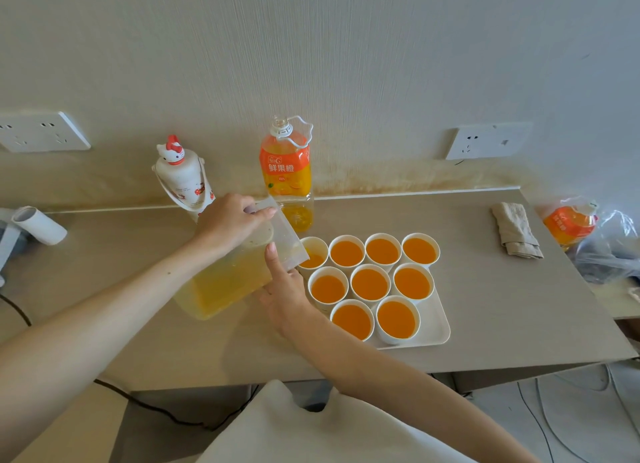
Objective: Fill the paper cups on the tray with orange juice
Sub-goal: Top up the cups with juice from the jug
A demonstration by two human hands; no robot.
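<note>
Nearest the camera, the left hand comes in from the left and the right hand from the lower middle, and both hold the translucent plastic jug of pale orange juice. The left hand's fingers are curled over the jug's top end. The right hand sits at its spout end, one digit straight up against the near side and the others tucked beneath. The jug is tipped well over above the beige worktop. Its long axis runs from near left to far right, and its mouth points right and down, over the back-left cup. Just right of the hands, a white rectangular plastic tray carries nine white paper cups, all upright: two in the near row, three in the middle row and four in the far row. Eight are full of orange juice almost to the rim. The ninth, the back-left cup, is only partly filled. Behind the jug stands one tall clear orange juice bottle, upright and uncapped, and left of it a white cartoon-cat flask. A folded beige cloth lies far right. Two white wall sockets are set in the wall behind.
</note>
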